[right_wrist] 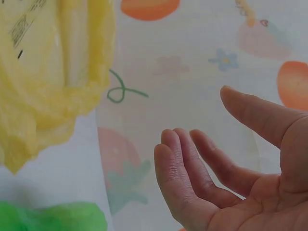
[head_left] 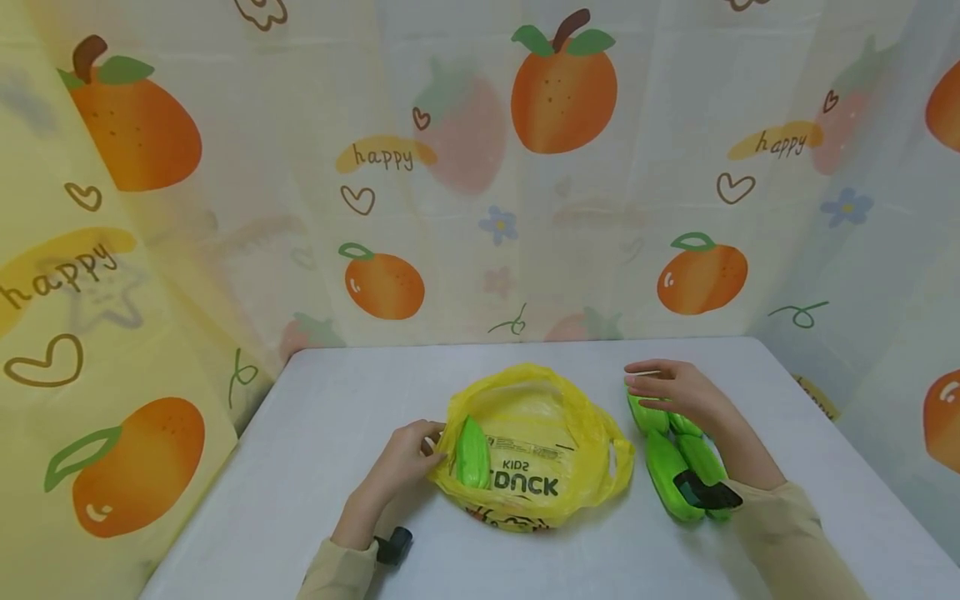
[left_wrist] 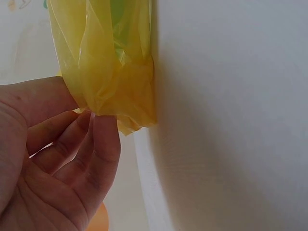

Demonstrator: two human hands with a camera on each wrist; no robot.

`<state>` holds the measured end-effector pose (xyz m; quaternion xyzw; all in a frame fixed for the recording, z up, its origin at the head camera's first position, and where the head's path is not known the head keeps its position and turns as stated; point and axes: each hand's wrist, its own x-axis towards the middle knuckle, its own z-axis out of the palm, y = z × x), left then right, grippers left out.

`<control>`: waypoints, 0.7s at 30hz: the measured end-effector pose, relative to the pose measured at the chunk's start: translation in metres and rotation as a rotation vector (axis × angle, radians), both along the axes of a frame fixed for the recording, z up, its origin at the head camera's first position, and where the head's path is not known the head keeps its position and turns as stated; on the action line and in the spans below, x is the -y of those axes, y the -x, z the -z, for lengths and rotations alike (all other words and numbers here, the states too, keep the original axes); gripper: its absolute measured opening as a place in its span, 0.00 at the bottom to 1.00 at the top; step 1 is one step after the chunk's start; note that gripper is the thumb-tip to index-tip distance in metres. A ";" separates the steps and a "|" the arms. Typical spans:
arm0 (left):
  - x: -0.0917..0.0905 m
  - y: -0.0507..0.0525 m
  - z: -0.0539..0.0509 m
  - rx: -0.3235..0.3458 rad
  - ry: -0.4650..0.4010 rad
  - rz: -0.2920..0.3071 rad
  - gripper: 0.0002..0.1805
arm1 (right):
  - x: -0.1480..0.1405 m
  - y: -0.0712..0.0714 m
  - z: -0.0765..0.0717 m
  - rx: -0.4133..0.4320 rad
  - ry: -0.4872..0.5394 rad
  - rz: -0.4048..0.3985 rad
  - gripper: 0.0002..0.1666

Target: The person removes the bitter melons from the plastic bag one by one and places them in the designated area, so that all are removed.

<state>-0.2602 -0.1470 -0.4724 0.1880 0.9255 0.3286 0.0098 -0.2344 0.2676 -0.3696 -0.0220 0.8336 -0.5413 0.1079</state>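
Note:
A yellow plastic bag (head_left: 592,487) stands with its mouth spread wide, dark lettering showing inside. One long bright green plastic-wrapped bundle (head_left: 472,454) is inside it, against the left wall. My left hand (head_left: 405,458) pinches the bag's left edge between thumb and fingers; the left wrist view shows the gathered yellow film (left_wrist: 96,62) at the fingertips. Several similar green bundles (head_left: 667,479) lie grouped to the right of the bag. Above their far end hovers my right hand (head_left: 686,390), fingers loosely bent and thumb apart, with nothing held in the right wrist view.
A white-covered table (head_left: 322,400) bears everything. Printed curtains (head_left: 450,208) with oranges and hearts rise behind it and at both sides. The bag's loop handle (head_left: 621,467) sticks out towards the green bundles. Each wrist carries a small black device (head_left: 395,546).

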 end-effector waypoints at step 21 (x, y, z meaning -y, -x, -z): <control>0.000 -0.001 -0.002 0.001 -0.011 0.000 0.20 | 0.073 0.032 0.013 0.006 0.092 -0.059 0.30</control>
